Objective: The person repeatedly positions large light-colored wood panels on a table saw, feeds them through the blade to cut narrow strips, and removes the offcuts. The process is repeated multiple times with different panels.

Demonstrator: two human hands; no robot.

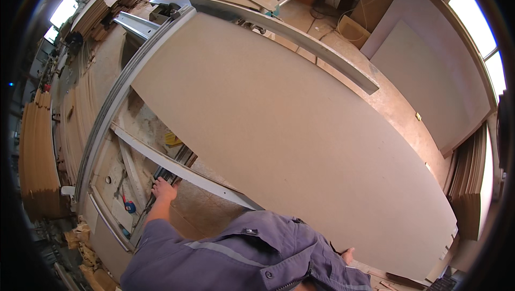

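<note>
A large pale, smooth board (279, 114) slants from the upper left down to the lower right, lying across a machine table. Close to my body, my right hand (348, 256) is at its near edge. Only a small part of that hand shows past my jacket; its fingers look curled on the edge. My left hand (163, 189) reaches down on the left, below a white metal crossbar (182, 170). Its fingers are spread and touch a dark metal rail (165, 174), with nothing visible in them.
A long metal fence (300, 41) runs along the board's far side. A curved sliding rail (115, 95) passes on the left. A blue and red tape measure (129, 205) rests inside the frame. Stacked sheets (40, 157) stand at far left, more panels (466, 183) at right.
</note>
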